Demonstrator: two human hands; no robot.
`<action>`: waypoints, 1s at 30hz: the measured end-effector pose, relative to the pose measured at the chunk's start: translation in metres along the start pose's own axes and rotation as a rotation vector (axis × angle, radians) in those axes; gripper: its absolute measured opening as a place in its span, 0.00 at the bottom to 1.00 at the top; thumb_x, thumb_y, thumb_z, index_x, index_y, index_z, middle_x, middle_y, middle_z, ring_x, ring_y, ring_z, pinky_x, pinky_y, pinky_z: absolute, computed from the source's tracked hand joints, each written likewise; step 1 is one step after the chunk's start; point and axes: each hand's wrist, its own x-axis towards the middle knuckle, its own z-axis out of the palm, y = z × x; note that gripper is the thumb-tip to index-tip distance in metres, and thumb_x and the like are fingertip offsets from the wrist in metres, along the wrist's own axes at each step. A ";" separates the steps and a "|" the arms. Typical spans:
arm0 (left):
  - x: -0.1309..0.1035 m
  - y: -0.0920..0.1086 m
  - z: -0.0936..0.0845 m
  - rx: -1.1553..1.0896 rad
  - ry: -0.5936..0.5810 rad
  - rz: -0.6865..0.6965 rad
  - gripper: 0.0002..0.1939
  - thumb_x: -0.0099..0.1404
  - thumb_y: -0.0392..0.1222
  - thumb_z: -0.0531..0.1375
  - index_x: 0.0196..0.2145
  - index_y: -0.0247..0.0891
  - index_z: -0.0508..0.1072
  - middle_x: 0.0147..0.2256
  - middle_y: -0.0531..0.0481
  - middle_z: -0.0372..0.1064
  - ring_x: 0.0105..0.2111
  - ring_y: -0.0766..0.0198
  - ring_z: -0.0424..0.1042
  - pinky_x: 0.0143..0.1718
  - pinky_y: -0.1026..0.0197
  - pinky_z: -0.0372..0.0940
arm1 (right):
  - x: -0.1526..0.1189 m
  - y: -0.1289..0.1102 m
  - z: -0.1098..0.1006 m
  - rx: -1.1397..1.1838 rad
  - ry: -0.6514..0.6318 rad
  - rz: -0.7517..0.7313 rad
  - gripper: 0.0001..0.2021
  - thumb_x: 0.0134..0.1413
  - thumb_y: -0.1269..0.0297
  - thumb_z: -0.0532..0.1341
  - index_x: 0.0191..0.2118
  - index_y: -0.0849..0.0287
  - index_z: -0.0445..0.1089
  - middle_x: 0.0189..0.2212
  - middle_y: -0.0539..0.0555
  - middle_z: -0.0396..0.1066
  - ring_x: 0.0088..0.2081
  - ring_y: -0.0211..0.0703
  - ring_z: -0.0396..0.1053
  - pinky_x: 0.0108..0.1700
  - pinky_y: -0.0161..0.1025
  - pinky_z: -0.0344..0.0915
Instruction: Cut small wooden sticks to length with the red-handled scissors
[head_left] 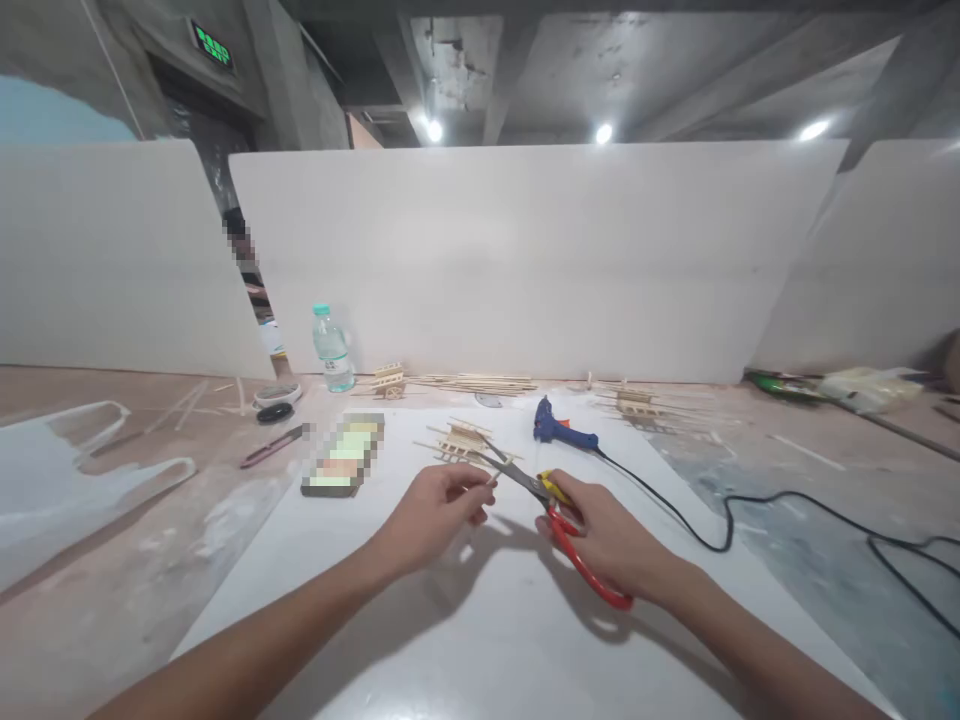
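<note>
Presently, I have the left hand [439,510] near the centre of the frame, fingers pinched together on a thin pale stick [492,481]. Just right of it, the right hand [611,535] has its fingers curled around the handles of red-and-yellow scissors [535,486], blades parted, before a small wooden lattice [459,441] on the white sheet [517,630].

Workshop-type rm: bare conc. ceiling [675,75], exit sign [211,45], stained worktop [795,545] w/ glue gun [564,431].
</note>
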 end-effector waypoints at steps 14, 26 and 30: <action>-0.005 -0.016 0.006 0.009 0.073 0.006 0.08 0.56 0.40 0.58 0.27 0.38 0.77 0.25 0.49 0.73 0.25 0.63 0.70 0.27 0.64 0.64 | -0.006 -0.009 0.015 -0.079 -0.052 0.093 0.21 0.41 0.47 0.63 0.33 0.55 0.55 0.29 0.48 0.63 0.26 0.38 0.59 0.26 0.34 0.53; -0.008 -0.018 0.005 -0.015 0.063 0.014 0.09 0.57 0.39 0.57 0.30 0.35 0.78 0.26 0.48 0.73 0.25 0.66 0.68 0.27 0.66 0.63 | -0.003 -0.004 0.021 -0.276 0.079 -0.044 0.07 0.46 0.71 0.54 0.24 0.57 0.54 0.26 0.50 0.61 0.25 0.37 0.57 0.27 0.33 0.52; -0.009 -0.017 0.004 -0.061 0.048 -0.016 0.11 0.57 0.42 0.59 0.34 0.33 0.77 0.29 0.47 0.74 0.24 0.66 0.68 0.26 0.65 0.64 | -0.002 0.002 0.019 -0.361 0.088 -0.057 0.09 0.43 0.75 0.53 0.21 0.57 0.52 0.22 0.49 0.60 0.22 0.36 0.54 0.26 0.33 0.50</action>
